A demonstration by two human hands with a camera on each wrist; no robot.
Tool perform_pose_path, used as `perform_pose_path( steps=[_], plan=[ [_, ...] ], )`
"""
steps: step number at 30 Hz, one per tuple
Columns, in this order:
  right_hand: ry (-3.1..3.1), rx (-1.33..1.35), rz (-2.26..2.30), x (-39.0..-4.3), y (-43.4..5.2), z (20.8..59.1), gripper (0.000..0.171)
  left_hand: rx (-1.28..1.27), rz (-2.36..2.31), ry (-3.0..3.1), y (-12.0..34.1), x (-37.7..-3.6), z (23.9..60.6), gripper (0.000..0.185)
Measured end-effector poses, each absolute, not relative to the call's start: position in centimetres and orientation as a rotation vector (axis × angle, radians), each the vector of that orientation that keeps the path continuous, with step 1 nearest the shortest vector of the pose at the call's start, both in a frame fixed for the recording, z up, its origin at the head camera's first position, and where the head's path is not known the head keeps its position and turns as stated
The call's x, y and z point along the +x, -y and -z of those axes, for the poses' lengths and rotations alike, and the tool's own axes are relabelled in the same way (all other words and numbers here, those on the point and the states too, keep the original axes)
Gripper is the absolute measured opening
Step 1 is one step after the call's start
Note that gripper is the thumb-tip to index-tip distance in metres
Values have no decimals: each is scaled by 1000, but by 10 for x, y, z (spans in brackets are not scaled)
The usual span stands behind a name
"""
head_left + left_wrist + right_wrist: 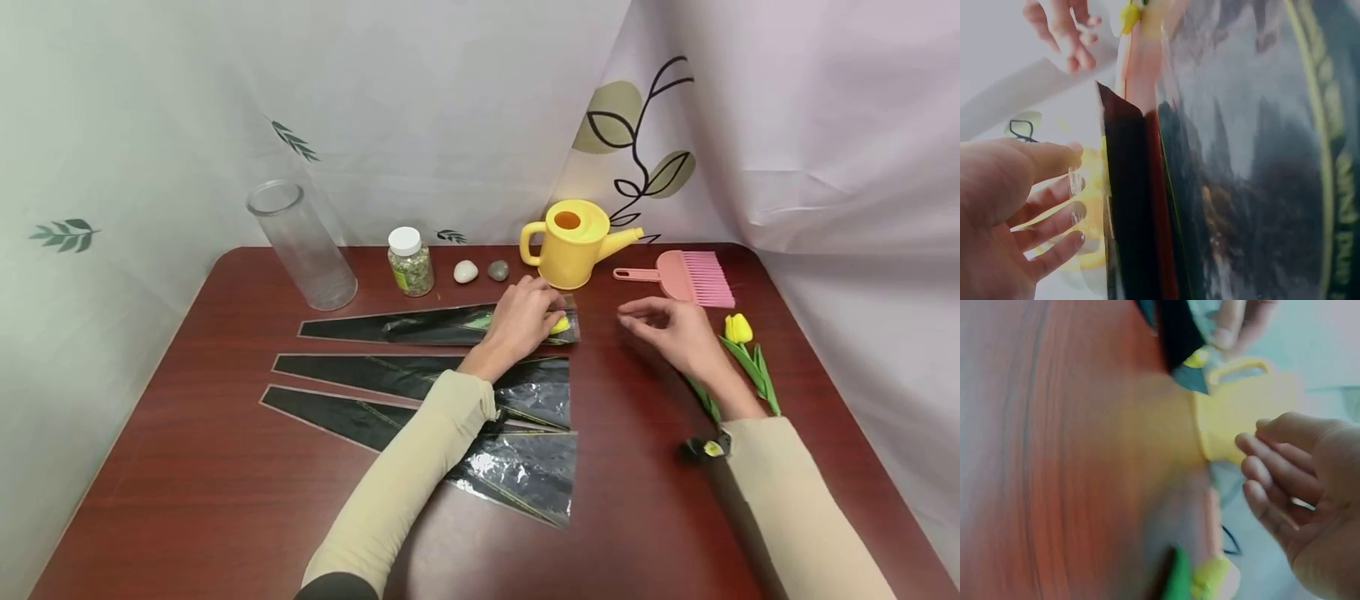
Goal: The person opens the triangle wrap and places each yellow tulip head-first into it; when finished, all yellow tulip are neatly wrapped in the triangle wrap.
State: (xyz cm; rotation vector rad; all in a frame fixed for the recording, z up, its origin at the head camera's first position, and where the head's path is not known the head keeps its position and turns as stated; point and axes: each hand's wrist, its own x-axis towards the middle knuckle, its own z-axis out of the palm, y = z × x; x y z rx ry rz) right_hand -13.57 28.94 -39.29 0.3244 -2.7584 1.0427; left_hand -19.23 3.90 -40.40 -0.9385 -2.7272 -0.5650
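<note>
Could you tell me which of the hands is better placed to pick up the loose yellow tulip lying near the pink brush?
Probably the right hand: it hovers, holding nothing, just beside the loose tulip. The left hand rests on the top sleeve, farther away.

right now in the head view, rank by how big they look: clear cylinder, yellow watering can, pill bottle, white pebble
1. clear cylinder
2. yellow watering can
3. pill bottle
4. white pebble
All stand about equally far back, so the ranking is fair.
</note>
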Motion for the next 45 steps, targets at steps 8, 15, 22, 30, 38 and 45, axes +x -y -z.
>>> perform_pose_path(
  steps=[8,15,22,30,38,45],
  plan=[
    [2761,74,-806,-69,-334,381,17,-955,656,2675,-30,-172,383,26],
    [2903,-88,-635,-13,-355,386,21,-1241,555,2802,-6,-138,389,17],
    [3169,-266,-661,15,-358,389,37,-1272,417,2847,4,-119,412,25],
    [3163,-278,-677,19,-353,394,26,-1276,348,2741,2,-116,415,8],
    [3117,-340,-640,19,-351,399,20,-1296,335,2679,-1,-113,423,5],
    [3088,-350,-805,9,-350,402,31,-1294,379,2675,1,-117,417,4]
  ],
)
